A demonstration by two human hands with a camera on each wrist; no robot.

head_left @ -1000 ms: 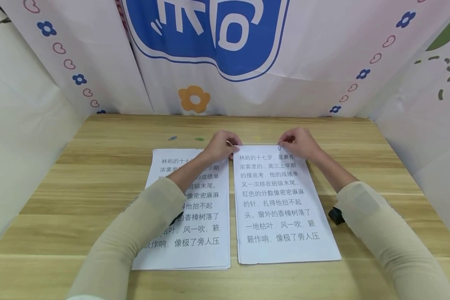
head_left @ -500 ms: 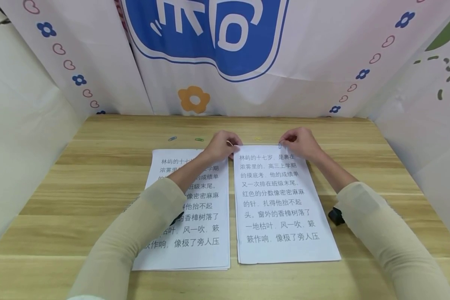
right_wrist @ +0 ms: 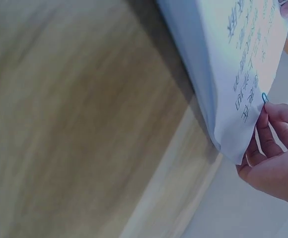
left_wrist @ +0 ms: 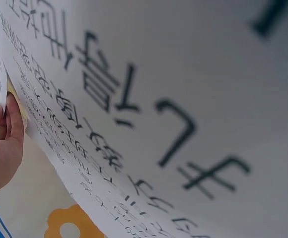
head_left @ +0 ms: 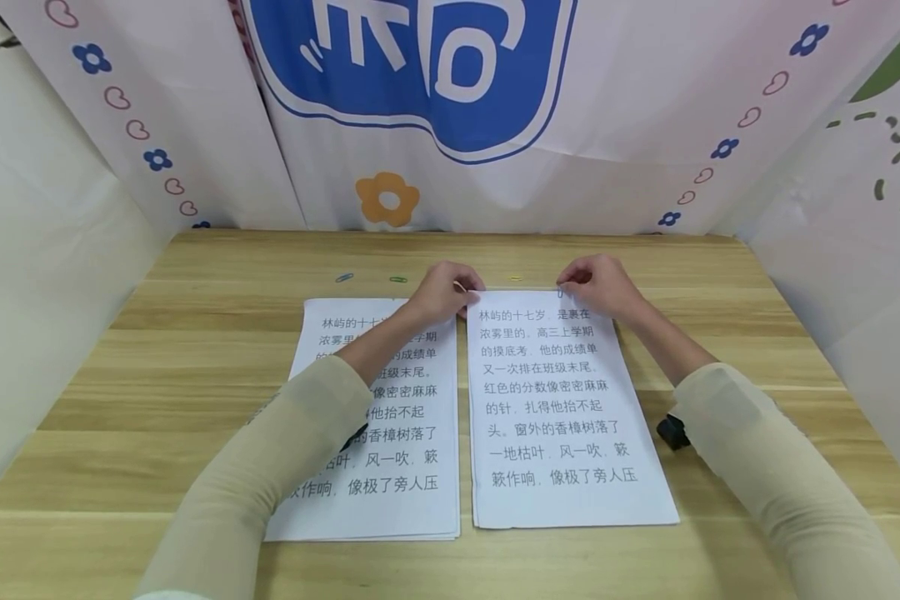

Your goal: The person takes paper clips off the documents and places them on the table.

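Observation:
A stack of printed sheets [head_left: 555, 507] lies to the right of a second, similar stack [head_left: 390, 518]. My left hand [head_left: 442, 292] pinches the right stack's top-left corner between thumb and fingers, its forearm crossing over the left stack. At the top edge, right of the middle, my right hand [head_left: 602, 285] pinches a small blue paper clip [right_wrist: 264, 97]. The clip's loop lies over the front of the top sheet. In the right wrist view, the other fingers sit behind the sheets near their corner. How many sheets the clip spans is hidden.
Behind the stacks, a blue paper clip [head_left: 344, 277], a green paper clip [head_left: 398, 280] and a yellow paper clip [head_left: 516, 278] lie on the wooden table [head_left: 120, 400]. Printed white panels [head_left: 615, 192] stand at the table's back and sides.
Both hands stay at the top edge of the right stack. The lower end of that stack has shifted very slightly left. The loose paper clips have not moved.

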